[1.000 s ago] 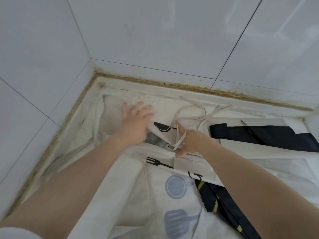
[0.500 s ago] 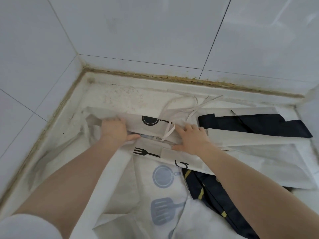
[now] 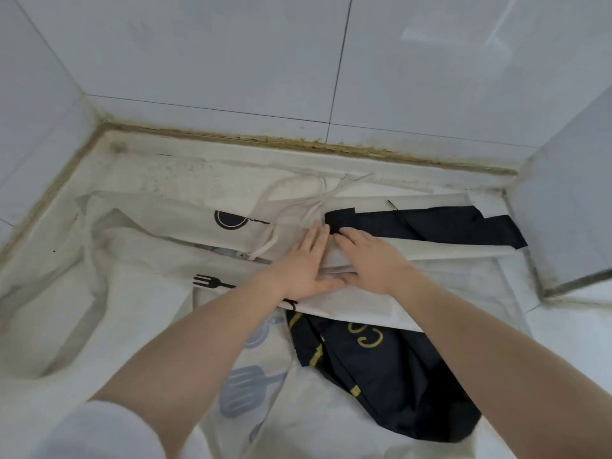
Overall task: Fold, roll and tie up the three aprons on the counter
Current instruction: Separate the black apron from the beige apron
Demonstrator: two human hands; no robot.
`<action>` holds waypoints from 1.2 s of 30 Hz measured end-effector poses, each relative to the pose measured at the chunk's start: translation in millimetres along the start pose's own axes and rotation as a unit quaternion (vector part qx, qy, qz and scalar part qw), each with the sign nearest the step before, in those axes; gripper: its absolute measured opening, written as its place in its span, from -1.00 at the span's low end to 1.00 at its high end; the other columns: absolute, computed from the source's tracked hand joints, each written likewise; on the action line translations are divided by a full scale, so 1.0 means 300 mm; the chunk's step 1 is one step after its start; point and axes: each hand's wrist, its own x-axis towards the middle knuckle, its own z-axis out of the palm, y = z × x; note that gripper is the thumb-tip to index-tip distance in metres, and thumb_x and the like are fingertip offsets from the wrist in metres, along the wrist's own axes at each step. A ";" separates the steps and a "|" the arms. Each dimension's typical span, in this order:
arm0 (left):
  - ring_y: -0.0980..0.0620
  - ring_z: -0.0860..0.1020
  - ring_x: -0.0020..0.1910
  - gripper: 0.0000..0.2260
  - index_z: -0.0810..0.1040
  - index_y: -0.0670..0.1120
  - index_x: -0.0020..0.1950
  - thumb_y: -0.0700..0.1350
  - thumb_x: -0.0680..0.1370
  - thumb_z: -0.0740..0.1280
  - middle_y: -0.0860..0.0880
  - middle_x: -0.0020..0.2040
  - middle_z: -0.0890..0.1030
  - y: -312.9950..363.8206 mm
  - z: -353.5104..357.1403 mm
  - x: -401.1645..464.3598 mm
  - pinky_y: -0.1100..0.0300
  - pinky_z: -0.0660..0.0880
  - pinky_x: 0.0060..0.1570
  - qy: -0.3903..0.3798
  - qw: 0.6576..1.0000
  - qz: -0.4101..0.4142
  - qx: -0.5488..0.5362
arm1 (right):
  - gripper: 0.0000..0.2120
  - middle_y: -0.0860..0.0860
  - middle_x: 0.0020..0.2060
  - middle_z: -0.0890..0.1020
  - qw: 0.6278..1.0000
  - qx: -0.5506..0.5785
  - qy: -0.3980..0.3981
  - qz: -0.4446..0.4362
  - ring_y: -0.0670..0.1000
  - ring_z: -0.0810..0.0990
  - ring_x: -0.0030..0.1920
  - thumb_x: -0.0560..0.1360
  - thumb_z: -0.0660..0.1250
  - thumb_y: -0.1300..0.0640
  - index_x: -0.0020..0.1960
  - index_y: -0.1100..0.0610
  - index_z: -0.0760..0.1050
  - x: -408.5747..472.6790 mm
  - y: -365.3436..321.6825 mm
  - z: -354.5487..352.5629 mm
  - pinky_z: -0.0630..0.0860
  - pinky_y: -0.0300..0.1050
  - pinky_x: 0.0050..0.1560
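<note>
White glossy wall tiles [image 3: 205,61] close off a corner, and a grimy, yellowed seam runs where they meet the pale counter [image 3: 159,167]. Both bare forearms reach in from the near edge and meet at the middle of the counter. The left hand [image 3: 299,270] lies palm down with its fingers straight and close together, pressing flat on a folded white apron [image 3: 361,303], fingertips pointing toward the back wall. The right hand [image 3: 371,260] sits just beside it, almost touching, also palm down; its fingers are lightly bent with the tips on the edge of a black fabric strip [image 3: 430,223], and neither hand has fingers closed round anything. The folded band of white cloth runs out to the right under both palms. White apron ties [image 3: 298,207] loop loosely just beyond the left fingertips. To the left, a white apron printed with a pan and a fork [image 3: 212,281] lies crumpled and spread. Nearer the person, a black apron with yellow lettering [image 3: 381,369] is bunched partly under the white fold. A white sleeve [image 3: 99,432] shows at the lower left.
</note>
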 end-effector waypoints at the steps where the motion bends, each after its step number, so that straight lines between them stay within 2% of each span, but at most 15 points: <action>1: -0.08 -0.32 0.49 -0.07 -0.39 -0.04 0.49 0.33 0.48 0.19 -0.06 0.50 -0.39 -0.011 0.019 0.009 -0.03 -0.16 0.49 -0.004 0.999 -0.013 0.037 | -0.29 0.09 0.51 0.09 1.000 0.002 0.002 0.022 0.10 0.12 0.49 0.54 0.22 -0.10 0.53 0.13 -0.02 -0.029 0.040 0.003 0.07 -0.06 0.47; 3: -0.10 -0.38 0.47 -0.06 -0.40 -0.06 0.49 0.40 0.45 0.12 -0.08 0.48 -0.42 -0.028 0.054 0.010 -0.07 -0.27 0.46 0.011 0.992 -0.038 0.116 | -0.35 0.10 0.51 0.08 0.998 -0.029 -0.018 0.059 0.12 0.13 0.49 0.58 0.15 0.00 0.54 0.11 -0.08 -0.083 0.100 0.011 0.05 -0.05 0.47; 6: -0.14 -0.38 0.47 -0.03 -0.40 -0.12 0.49 0.45 0.43 0.05 -0.10 0.48 -0.43 -0.030 0.064 0.004 -0.09 -0.31 0.45 0.029 0.986 -0.099 0.134 | -0.42 0.13 0.51 0.08 0.993 -0.093 -0.024 0.072 0.13 0.16 0.47 0.60 0.03 0.21 0.54 0.17 -0.15 -0.117 0.123 0.017 0.09 -0.04 0.45; 10: -0.17 -0.33 0.48 0.00 -0.38 -0.15 0.49 0.48 0.41 0.03 -0.11 0.48 -0.42 -0.035 0.045 -0.005 -0.07 -0.28 0.46 0.040 0.977 -0.167 0.125 | -0.46 0.15 0.51 0.10 0.981 -0.184 0.047 0.034 0.09 0.10 0.50 0.60 0.00 0.23 0.53 0.25 -0.09 -0.102 0.100 -0.013 -0.05 0.01 0.49; 13: -0.16 -0.30 0.49 0.02 -0.37 -0.16 0.49 0.48 0.40 0.05 -0.11 0.50 -0.39 -0.035 0.045 -0.015 -0.07 -0.23 0.48 0.043 0.974 -0.189 0.117 | -0.46 0.11 0.53 0.03 0.978 -0.203 0.000 0.051 0.08 -0.04 0.53 0.61 0.00 0.20 0.53 0.22 -0.10 -0.126 0.130 0.018 -0.16 0.05 0.50; 17: -0.22 -0.29 0.49 -0.08 -0.37 -0.03 0.50 0.43 0.44 0.06 -0.13 0.49 -0.40 -0.016 0.029 -0.020 -0.10 -0.23 0.46 0.020 0.972 -0.192 0.136 | -0.43 0.02 0.55 -0.10 0.988 -0.088 -0.054 0.112 0.03 -0.12 0.54 0.61 0.01 0.15 0.55 0.10 -0.15 -0.168 0.192 0.070 -0.12 -0.03 0.50; 19: -0.19 -0.27 0.50 -0.18 -0.36 0.03 0.50 0.32 0.51 0.08 -0.11 0.50 -0.39 0.020 0.025 -0.016 -0.08 -0.25 0.44 0.024 0.976 -0.138 0.168 | -0.46 0.01 0.55 -0.14 0.990 0.023 -0.068 0.120 0.01 -0.14 0.54 0.62 -0.03 0.04 0.55 0.07 -0.13 -0.162 0.200 0.080 -0.13 -0.03 0.50; 20: -0.14 -0.27 0.51 -0.22 -0.33 -0.02 0.52 0.24 0.53 0.10 -0.10 0.51 -0.36 0.042 0.023 -0.013 -0.03 -0.25 0.45 0.034 0.978 -0.098 0.183 | -0.47 0.01 0.55 -0.13 0.985 0.094 -0.071 0.127 0.01 -0.14 0.54 0.63 -0.04 -0.01 0.55 0.04 -0.08 -0.156 0.197 0.076 -0.13 -0.03 0.51; 23: -0.04 -0.21 0.52 -0.27 -0.21 -0.20 0.53 0.06 0.55 0.14 -0.12 0.53 -0.29 0.109 0.035 0.012 0.12 -0.22 0.47 0.039 0.981 -0.035 0.188 | -0.56 0.07 0.50 0.17 0.959 0.245 0.001 0.140 0.06 0.04 0.52 0.64 -0.02 -0.01 0.46 0.12 0.26 -0.140 0.221 0.090 0.02 -0.02 0.49; 25: -0.06 -0.16 0.53 -0.28 -0.18 -0.22 0.53 0.01 0.55 0.16 -0.13 0.54 -0.26 0.139 0.036 0.025 0.11 -0.14 0.50 0.035 0.986 -0.054 0.151 | -0.63 0.09 0.36 0.40 0.951 0.217 0.118 0.187 0.11 0.21 0.46 0.62 0.01 0.07 0.29 0.16 0.46 -0.145 0.257 0.100 0.16 -0.02 0.42; 27: -0.12 -0.13 0.52 -0.30 -0.15 -0.16 0.54 0.08 0.56 0.13 -0.11 0.55 -0.21 0.175 0.038 0.038 0.02 -0.08 0.50 0.053 0.990 -0.072 0.112 | -0.69 0.12 0.37 0.37 0.926 0.177 0.185 0.278 0.15 0.19 0.45 0.60 0.08 0.11 0.28 0.12 0.45 -0.165 0.302 0.106 0.09 0.04 0.45; 29: -0.21 -0.15 0.51 -0.34 -0.10 -0.07 0.55 0.20 0.57 0.05 -0.07 0.56 -0.17 0.229 0.045 0.058 -0.10 -0.11 0.47 0.075 0.990 -0.084 0.084 | -0.59 0.16 0.44 0.25 0.891 0.208 0.168 0.366 0.18 0.11 0.48 0.56 0.18 0.12 0.40 0.11 0.29 -0.195 0.345 0.094 0.02 0.08 0.47; 31: -0.23 -0.23 0.50 -0.36 -0.07 -0.01 0.55 0.27 0.57 -0.01 -0.06 0.55 -0.18 0.286 0.062 0.089 -0.19 -0.18 0.44 0.077 0.988 -0.090 0.097 | -0.48 0.18 0.38 0.29 0.858 0.254 0.128 0.429 0.21 0.20 0.42 0.50 0.27 0.13 0.41 0.15 0.20 -0.224 0.383 0.079 0.13 0.09 0.42; 34: -0.27 -0.29 0.47 -0.31 -0.08 0.06 0.54 0.30 0.53 0.09 -0.07 0.54 -0.27 0.332 0.093 0.137 -0.28 -0.22 0.41 0.065 0.986 -0.112 0.109 | -0.55 0.16 0.22 0.44 0.826 0.283 0.104 0.476 0.19 0.34 0.27 0.46 0.27 0.21 0.30 0.17 0.23 -0.245 0.444 0.087 0.28 0.02 0.21; 36: -0.34 -0.27 0.46 -0.22 -0.13 0.08 0.54 0.33 0.48 0.18 -0.08 0.52 -0.33 0.333 0.107 0.156 -0.29 -0.18 0.41 0.078 0.985 -0.130 0.088 | -0.55 0.15 0.20 0.47 0.802 0.354 0.102 0.471 0.18 0.40 0.23 0.45 0.28 0.25 0.30 0.16 0.25 -0.253 0.472 0.097 0.33 -0.03 0.13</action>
